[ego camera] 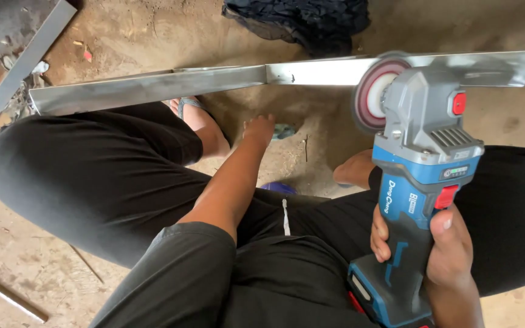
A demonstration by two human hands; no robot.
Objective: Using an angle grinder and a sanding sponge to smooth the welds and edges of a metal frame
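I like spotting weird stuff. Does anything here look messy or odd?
Yes. The long metal strip lies on bare dirt, one end on rubble. Dark cloth lies crumpled behind it. The right hand holds a grinder near sandalled feet.

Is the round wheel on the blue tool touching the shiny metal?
Cannot tell. The disc overlaps the metal strip in this view; the right hand holds the grinder raised, with no sparks.

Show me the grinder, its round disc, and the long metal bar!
grinder (423,182), head view, on its blue body above the right hand.
round disc (373,92), head view, on its reddish face.
long metal bar (153,88), head view, on the shiny left stretch.
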